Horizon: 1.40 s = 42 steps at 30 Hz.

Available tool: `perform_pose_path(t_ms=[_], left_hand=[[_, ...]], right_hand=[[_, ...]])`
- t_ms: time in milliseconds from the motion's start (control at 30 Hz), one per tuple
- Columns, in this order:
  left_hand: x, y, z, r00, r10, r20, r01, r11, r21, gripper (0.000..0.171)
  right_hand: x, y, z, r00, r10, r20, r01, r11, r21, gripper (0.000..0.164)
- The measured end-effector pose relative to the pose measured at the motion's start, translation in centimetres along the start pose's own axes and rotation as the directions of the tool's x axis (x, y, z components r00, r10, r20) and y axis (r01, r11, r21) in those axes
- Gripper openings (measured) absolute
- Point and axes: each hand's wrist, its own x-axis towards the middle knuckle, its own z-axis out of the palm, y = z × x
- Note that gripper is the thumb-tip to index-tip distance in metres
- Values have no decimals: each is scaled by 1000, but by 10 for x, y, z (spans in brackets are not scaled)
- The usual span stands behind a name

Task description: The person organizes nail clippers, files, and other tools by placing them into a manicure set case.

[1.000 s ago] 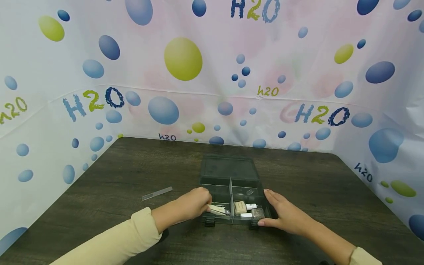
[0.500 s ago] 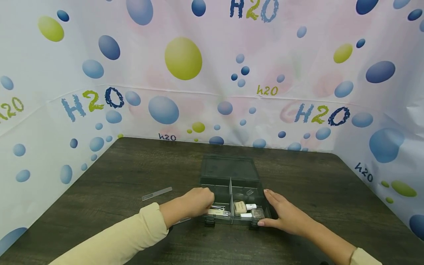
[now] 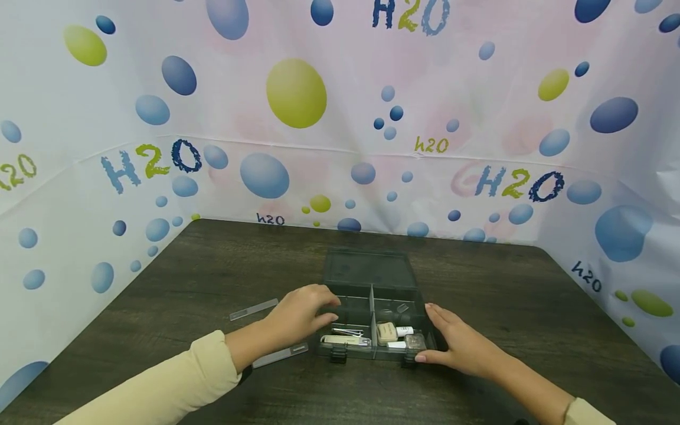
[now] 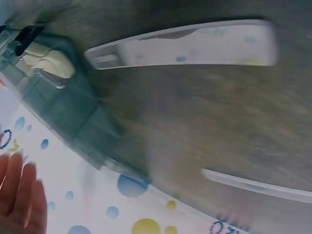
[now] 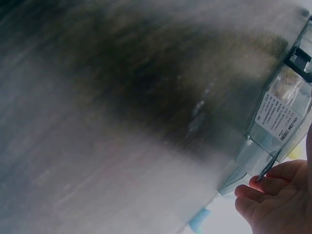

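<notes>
A dark translucent organizer box (image 3: 347, 356) lies with its lid (image 3: 369, 268) folded back. Its front left compartment holds a cream-and-silver piece that looks like a nail clipper (image 3: 345, 340), with thin silver metal pieces (image 3: 347, 332) behind it. A cream nail polish bottle (image 3: 386, 334), a glittery one (image 3: 415, 342) and white caps fill the front right compartment. My left hand (image 3: 300, 311) hovers at the box's left edge, fingers loosely extended and holding nothing. Along the right wall rest the fairly straight fingers of my right hand (image 3: 462, 342), thumb at the front corner near a latch.
Two clear plastic strips lie on the dark table left of the box: one strip (image 3: 254, 309) farther back, the other strip (image 3: 281, 355) below my left forearm. A small clear piece (image 3: 402, 308) sits in the back right compartment. A printed curtain (image 3: 340, 177) surrounds the table.
My left hand has let go of the nail clipper, which now lies flat in the front left compartment, and has drawn back up and left with fingers spread. The right hand stays put.
</notes>
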Motion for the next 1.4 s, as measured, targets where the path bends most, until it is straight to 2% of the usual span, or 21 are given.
perform_pose_path(t_ms=[133, 233, 467, 667, 867, 1067, 1267, 1400], left_hand=[[-12, -8, -3, 985, 25, -173, -23, 1000, 11, 18], [-24, -14, -6, 972, 13, -234, -10, 1000, 15, 22], [-51, -27, -15, 958, -60, -279, 74, 996, 42, 28], [-64, -32, -14, 955, -88, -282, 107, 993, 52, 27], [-74, -32, -10, 969, -105, -224, 116, 993, 38, 25], [-88, -32, -7, 985, -156, -75, 159, 987, 30, 26], [-99, -35, -6, 981, -182, 73, 183, 983, -11, 30], [-104, -37, -5, 976, -186, 115, 188, 982, -9, 30]], right_hand=[[-1, 1, 1, 1000, 8, 4, -8, 1000, 0, 103], [-1, 1, 1, 1000, 8, 7, -8, 1000, 5, 104], [0, 1, -1, 1000, 14, 16, -14, 1000, 10, 104], [0, 1, 0, 1000, 10, 15, -10, 1000, 10, 104], [-1, 2, 1, 1000, 6, 5, -6, 1000, 7, 103], [0, 2, 1, 1000, 5, 7, -5, 1000, 3, 104], [-1, 2, 1, 1000, 8, 1, -8, 1000, 3, 104], [-2, 2, 1, 1000, 5, -1, -5, 1000, 3, 103]])
